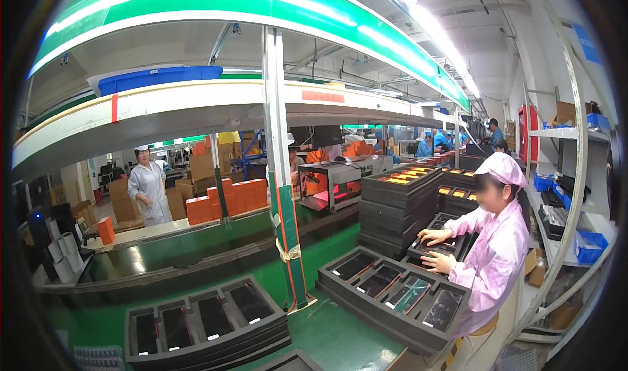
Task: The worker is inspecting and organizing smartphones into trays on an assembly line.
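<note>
Neither of my hands shows in the head view, so I cannot see what they hold or touch. On the green bench in front, at left, a stack of black foam trays [216, 346] has several dark flat phone-like devices [212, 318] in its top compartments. To the right, another black foam tray stack [392, 325] holds similar devices; one of them, a greenish glossy one [409, 296], reflects light. At the bottom edge, part of a further black tray [294, 362] is visible.
At right, a co-worker in pink [494, 240] has both hands over a black tray. Tall tray stacks [396, 207] stand beyond. A metal post [282, 175] rises from the bench under a shelf. Orange boxes [245, 197] sit behind; a rack [569, 194] lines the right.
</note>
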Available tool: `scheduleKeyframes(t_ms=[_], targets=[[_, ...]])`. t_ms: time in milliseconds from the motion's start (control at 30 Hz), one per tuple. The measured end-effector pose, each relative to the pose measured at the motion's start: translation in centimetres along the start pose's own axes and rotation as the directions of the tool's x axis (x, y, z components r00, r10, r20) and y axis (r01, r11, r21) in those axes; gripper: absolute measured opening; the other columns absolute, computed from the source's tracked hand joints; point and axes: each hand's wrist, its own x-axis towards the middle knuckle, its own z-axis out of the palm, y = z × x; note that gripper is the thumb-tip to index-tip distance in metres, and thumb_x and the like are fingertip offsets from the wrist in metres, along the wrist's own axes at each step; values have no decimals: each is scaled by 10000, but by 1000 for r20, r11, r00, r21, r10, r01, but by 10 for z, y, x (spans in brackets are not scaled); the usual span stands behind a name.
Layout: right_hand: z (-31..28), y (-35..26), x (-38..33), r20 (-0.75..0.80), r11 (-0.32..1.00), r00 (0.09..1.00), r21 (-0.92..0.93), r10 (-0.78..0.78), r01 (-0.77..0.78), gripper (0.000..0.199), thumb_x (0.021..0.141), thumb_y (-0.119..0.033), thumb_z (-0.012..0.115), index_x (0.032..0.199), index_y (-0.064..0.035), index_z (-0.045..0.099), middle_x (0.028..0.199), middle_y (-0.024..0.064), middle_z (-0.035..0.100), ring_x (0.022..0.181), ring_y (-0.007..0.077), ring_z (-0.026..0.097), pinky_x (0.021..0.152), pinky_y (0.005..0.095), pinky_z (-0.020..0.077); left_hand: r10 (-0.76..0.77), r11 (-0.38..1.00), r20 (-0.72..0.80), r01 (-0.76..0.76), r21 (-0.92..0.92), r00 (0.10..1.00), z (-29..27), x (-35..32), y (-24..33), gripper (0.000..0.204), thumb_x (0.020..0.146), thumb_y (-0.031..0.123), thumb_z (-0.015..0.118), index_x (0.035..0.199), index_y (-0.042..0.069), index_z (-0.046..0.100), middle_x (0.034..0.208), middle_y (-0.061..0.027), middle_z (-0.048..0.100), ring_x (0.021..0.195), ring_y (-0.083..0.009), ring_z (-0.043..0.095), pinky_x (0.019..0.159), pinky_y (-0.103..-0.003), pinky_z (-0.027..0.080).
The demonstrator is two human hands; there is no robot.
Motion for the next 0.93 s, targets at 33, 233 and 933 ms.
scheduleKeyframes(t_ms=[33, 233, 933], targets=[[-1, 0, 0, -2, 1000, 1000, -2, 2, -2, 586, 932, -55, 673, 1434, -78, 372, 1317, 94, 524, 1186, 195, 524, 970, 338, 489, 3, 1000, -19, -3, -1, 1000, -1, -1, -1, 480, 834, -50, 593, 1303, 1, 506, 1168, -103, 631, 1064, -204, 612, 923, -309, 491], [-5, 3, -1, 132, 991, 987, -88, -87, 99, 644, 926, -50, 674, 1469, -68, 330, 1377, 119, 483, 1258, 205, 481, 1042, 345, 440, 220, 972, -115, -228, -64, 969, -11, -14, -19, 559, 823, -23, 605, 1361, -4, 455, 1204, -116, 601, 1075, -234, 598, 936, -339, 482], [-6, -25, 2, 346, 588, 920, -712, -182, 384, 734, 984, -221, 591, 1542, 7, 172, 1580, 220, 266, 1463, 385, 269, 1190, 393, 247, -58, 986, -192, 87, 145, 980, -34, 0, -9, 542, 966, 168, 658, 1437, 27, 432, 1113, -51, 628, 773, -69, 562, 616, -211, 466]])
